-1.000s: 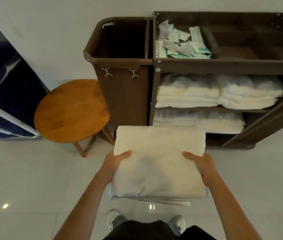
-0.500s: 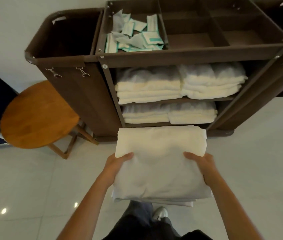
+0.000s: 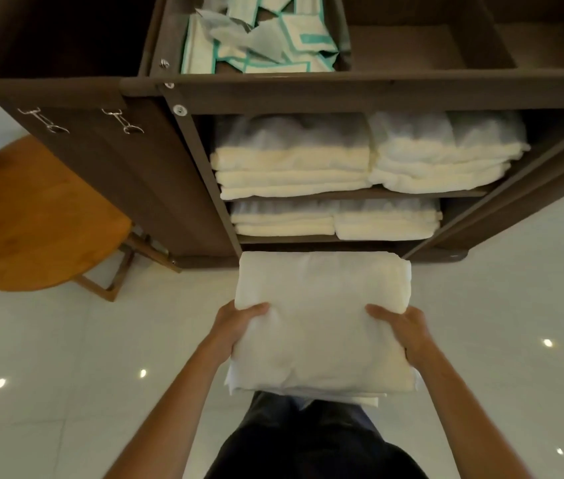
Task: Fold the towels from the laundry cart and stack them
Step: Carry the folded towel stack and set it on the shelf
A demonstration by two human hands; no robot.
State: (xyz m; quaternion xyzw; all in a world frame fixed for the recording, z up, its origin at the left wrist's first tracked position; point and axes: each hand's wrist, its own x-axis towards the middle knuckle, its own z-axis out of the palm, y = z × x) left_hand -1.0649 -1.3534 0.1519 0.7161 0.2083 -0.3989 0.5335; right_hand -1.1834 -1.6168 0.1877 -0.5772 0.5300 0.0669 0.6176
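I carry a folded white towel flat in front of me, just before the brown laundry cart. My left hand grips its left edge with the thumb on top. My right hand grips the right edge the same way. Folded white towels lie stacked on the cart's upper shelf and lower shelf. The towel's far edge sits close to the cart's bottom rail.
A round wooden stool stands left of the cart. The cart's top tray holds several white and teal packets. A dark laundry bag hangs at the cart's left end. Glossy white tiles cover the floor.
I have stepped closer to the cart and a little to the right, so the shelves loom larger and the stool has slid left. Both hands keep the same grip on the towel.
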